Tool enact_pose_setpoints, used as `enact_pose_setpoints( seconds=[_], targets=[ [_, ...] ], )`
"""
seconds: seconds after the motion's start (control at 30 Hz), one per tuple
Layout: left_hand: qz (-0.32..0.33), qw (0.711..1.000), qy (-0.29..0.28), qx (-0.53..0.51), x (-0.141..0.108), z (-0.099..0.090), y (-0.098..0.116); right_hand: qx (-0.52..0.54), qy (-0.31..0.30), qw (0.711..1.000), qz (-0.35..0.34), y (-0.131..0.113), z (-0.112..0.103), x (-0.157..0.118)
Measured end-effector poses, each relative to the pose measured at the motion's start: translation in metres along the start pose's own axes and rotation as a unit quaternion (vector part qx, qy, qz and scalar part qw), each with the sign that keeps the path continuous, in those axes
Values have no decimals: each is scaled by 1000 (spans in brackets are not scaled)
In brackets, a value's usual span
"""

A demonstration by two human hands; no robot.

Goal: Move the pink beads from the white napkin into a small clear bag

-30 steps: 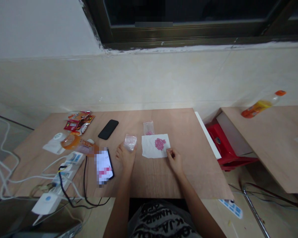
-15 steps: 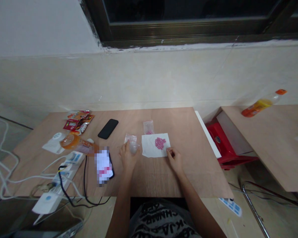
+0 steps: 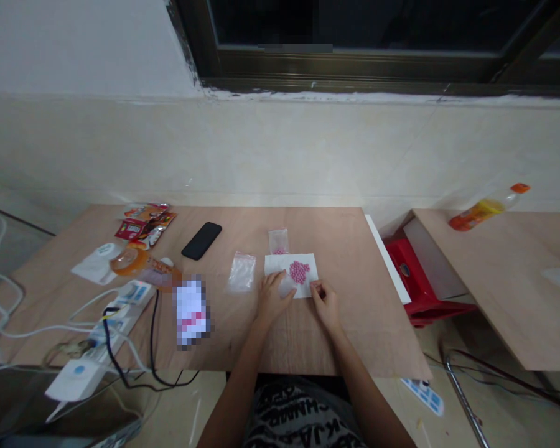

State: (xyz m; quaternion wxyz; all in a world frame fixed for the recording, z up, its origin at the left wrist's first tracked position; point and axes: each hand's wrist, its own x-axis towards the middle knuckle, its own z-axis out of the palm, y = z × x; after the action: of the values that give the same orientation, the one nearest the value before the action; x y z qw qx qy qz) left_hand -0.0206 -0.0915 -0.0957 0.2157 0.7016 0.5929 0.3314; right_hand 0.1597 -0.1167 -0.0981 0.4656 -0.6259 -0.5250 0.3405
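Note:
A sheet of white paper (image 3: 279, 264) lies on the wooden table (image 3: 354, 280), with a heap of small pink beads (image 3: 299, 272) at its middle. My left hand (image 3: 273, 300) rests open on the paper's lower left part, fingers spread, holding nothing. My right hand (image 3: 325, 305) pinches the paper's lower right edge between its fingertips. An empty-looking clear zip bag (image 3: 241, 272) lies flat left of the paper, touching neither hand. Just beyond the paper sits a small clear bag (image 3: 279, 241) with a few pink beads inside.
A black phone (image 3: 201, 241), a second phone with a blurred screen (image 3: 191, 311), snack packets (image 3: 144, 224), orange tape (image 3: 129, 260) and a power strip (image 3: 116, 317) with cables occupy the table's left. A red stool (image 3: 404, 270) stands beyond the right edge.
My left hand has let go of the clear bag, which now lies on the table. That hand has moved right onto the paper. My right hand stays at the paper's edge.

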Motion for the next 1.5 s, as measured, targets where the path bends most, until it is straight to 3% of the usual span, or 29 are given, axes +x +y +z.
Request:
enact_pose_setpoints(
  seconds=[0.13, 0.27, 0.43, 0.6, 1.13, 1.5],
  targets=[
    [7, 999, 17, -43, -1, 1, -8, -36, 7, 999, -11, -1, -3, 6],
    [10, 1000, 8, -25, -1, 1, -10, -168, 31, 984, -40, -6, -8, 28],
    [3, 1000, 4, -8, -2, 2, -9, -260, -4, 960, -108, -7, -8, 54],
    [5, 1000, 19, -16, -1, 2, -10, -304, -14, 946, -113, -2, -5, 55],
    [-6, 1000, 8, -23, 1, 2, -9, -311, -16, 946, -95, 7, -3, 57],
    [-2, 1000, 10, -17, 2, 1, -6, -241, 18, 966, -94, -3, -4, 53]
  ],
)
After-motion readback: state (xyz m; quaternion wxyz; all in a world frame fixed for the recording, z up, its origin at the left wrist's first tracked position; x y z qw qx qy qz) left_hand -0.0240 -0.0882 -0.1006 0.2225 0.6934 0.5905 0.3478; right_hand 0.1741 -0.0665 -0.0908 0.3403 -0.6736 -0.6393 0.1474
